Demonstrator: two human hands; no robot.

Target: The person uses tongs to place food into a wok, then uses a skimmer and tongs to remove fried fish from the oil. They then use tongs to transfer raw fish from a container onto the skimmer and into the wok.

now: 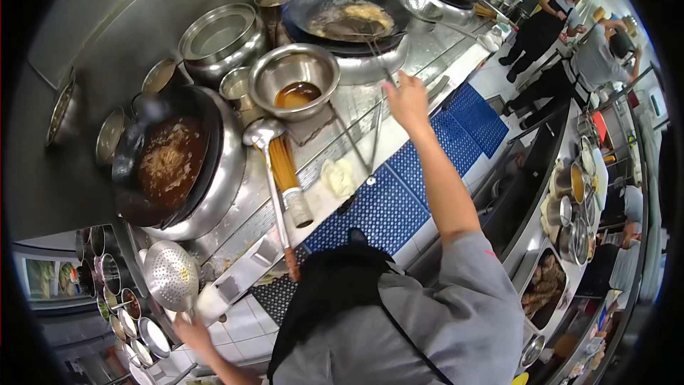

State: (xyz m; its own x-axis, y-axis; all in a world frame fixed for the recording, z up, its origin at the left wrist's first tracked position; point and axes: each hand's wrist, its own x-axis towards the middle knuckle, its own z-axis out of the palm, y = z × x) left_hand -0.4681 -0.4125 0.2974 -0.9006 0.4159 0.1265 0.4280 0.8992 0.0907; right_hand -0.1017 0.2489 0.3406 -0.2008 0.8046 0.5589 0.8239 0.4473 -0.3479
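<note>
My left hand (191,334), low at the left, is closed around the handle of a perforated skimmer (171,276). The skimmer's bowl is beside the counter edge, below the left wok (171,157), which holds dark brown liquid with pale bits. My right hand (410,105) is closed on the near end of a long thin metal utensil (381,60). Its far end reaches into the back wok (313,16), where pale golden food sits in bubbling oil. The exact kind of that utensil cannot be made out.
Between the woks stands a steel bowl (324,71) of brown liquid. A ladle (273,185) and a bamboo brush (288,178) lie along the front edge, near a crumpled white cloth (338,177). Blue mats (363,217) cover the floor. Two people stand at the right.
</note>
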